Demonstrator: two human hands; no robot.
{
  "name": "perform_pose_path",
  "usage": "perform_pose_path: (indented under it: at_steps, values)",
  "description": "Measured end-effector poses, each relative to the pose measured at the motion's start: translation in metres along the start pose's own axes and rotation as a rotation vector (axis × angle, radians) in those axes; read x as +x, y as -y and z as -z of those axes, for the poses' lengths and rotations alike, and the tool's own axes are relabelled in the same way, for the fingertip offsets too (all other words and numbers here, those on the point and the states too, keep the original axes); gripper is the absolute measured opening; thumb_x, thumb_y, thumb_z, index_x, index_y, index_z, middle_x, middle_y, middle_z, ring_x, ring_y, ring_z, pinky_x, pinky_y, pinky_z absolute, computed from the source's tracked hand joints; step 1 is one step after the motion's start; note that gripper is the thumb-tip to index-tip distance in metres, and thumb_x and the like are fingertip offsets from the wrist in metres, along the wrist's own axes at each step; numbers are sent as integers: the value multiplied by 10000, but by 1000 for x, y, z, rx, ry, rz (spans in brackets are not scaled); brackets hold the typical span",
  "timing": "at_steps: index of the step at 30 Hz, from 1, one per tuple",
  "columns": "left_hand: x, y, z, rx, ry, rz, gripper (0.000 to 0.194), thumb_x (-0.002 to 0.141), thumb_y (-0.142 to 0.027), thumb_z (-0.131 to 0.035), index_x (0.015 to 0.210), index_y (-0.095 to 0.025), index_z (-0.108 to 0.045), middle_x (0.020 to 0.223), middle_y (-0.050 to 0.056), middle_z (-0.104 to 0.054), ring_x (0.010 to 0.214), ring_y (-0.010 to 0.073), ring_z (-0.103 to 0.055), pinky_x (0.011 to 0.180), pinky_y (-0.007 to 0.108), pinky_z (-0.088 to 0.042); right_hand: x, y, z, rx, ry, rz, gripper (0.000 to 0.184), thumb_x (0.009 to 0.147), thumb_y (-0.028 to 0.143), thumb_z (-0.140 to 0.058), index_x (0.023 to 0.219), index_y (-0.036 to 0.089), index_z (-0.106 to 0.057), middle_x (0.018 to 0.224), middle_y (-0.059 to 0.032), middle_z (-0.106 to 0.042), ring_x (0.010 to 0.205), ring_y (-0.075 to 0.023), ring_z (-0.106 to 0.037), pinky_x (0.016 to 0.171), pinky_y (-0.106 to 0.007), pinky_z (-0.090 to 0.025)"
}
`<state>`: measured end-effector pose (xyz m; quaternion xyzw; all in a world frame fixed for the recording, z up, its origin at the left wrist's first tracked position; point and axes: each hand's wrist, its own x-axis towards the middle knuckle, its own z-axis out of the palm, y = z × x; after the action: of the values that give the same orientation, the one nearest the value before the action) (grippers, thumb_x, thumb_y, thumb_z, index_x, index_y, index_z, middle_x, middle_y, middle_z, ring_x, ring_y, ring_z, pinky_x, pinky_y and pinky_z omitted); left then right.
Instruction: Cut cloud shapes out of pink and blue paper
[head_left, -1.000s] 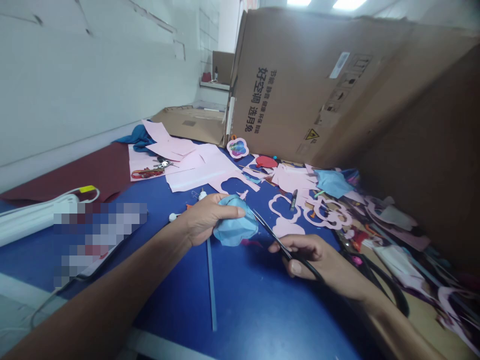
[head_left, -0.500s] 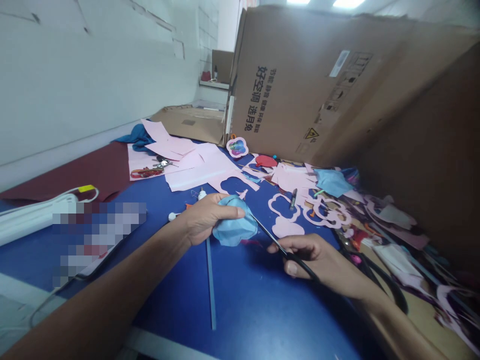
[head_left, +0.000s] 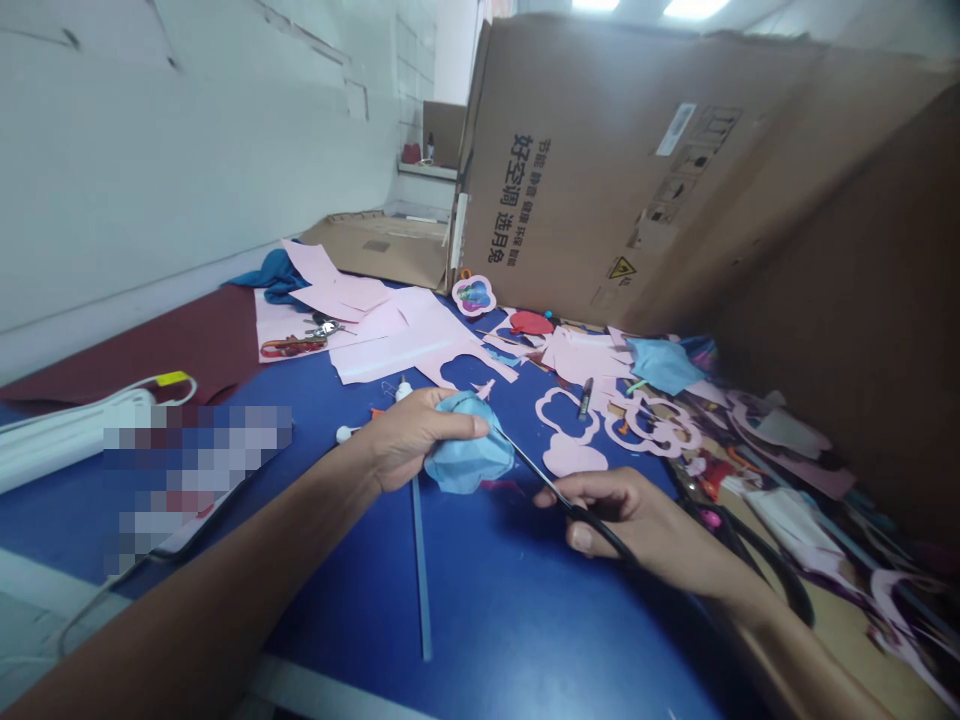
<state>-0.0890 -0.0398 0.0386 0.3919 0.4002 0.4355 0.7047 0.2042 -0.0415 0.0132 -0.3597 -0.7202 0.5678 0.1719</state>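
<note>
My left hand (head_left: 420,435) pinches a light blue piece (head_left: 472,460) with a wavy, flower-like edge, thumb on top; whether it is paper or cloth I cannot tell. In my right hand (head_left: 615,510) is a pair of scissors (head_left: 536,475) with black handles. Its blades point up and left, and their tips meet the right edge of the blue piece. Both hands hang above the blue tabletop (head_left: 495,610). Beneath my left hand a thin grey-blue strip (head_left: 421,580) runs toward me. Just beyond the scissors lies a pink cutout (head_left: 574,456).
Pink sheets (head_left: 397,330) cover the far side. Pink flower-shaped frames (head_left: 652,425), scraps and a blue piece (head_left: 667,365) lie to the right. A big cardboard box (head_left: 600,180) stands behind. At left are a white power strip (head_left: 82,430) and keys (head_left: 326,328).
Almost nothing differs. Both hands, the blue piece and the scissors keep nearly the same place, with only a very slight shift.
</note>
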Motion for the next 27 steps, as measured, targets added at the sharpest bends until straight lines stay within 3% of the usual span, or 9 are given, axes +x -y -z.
perform_pose_path:
  at_steps: [14,21,27]
  values:
    - [1,2,1,-7,-2,-1,304,671,-255,-942,725,-156,-659,655,5,-663,548,109,-603,559,248,-503,0,1,-2,38,2,-2,465,896,571,-830,1142,177,-816,679,58,-425,607,-93,-309,571,-260,-240]
    - [1,2,2,-23,-30,-7,321,660,-265,-958,856,-122,-748,843,108,-793,703,192,-738,660,297,-585,3,5,-6,102,-15,13,533,887,611,-828,1157,155,-774,721,39,-478,637,-103,-371,590,-255,-268]
    - [1,2,-2,-116,-94,-47,323,669,-234,-954,922,-117,-789,906,124,-823,759,198,-768,714,301,-630,4,3,-10,107,-8,-1,555,881,641,-817,1163,167,-760,718,34,-503,636,-111,-373,593,-260,-270]
